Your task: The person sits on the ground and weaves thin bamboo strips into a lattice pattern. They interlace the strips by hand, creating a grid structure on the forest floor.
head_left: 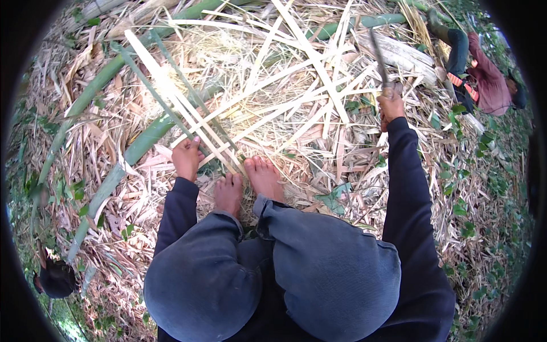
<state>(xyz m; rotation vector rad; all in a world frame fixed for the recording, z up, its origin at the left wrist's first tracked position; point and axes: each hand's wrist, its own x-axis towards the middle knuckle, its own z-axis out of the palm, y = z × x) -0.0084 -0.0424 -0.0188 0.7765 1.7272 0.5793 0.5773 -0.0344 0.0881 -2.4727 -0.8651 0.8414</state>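
Observation:
My right hand (391, 106), raised on the right, is wrapped round the handle of a machete. The machete's dark, narrow blade (378, 56) points away from me. On the left, my left hand (188, 158) is closed with its thumb and fingers on a pale bamboo strip (219, 112) that slants off to the far right. Long split bamboo strips (154, 69), pale and green, cross it just beyond the fingers. Their near ends reach my bare feet (263, 175); whether the toes press on them I cannot tell.
Several loose pale strips (319, 65) lie crossed on dry leaves and shavings ahead. A green bamboo pole (149, 134) runs along the left, and a log (401, 57) lies far right. One person (491, 85) is at the far right; a dark-capped head (57, 279) shows lower left.

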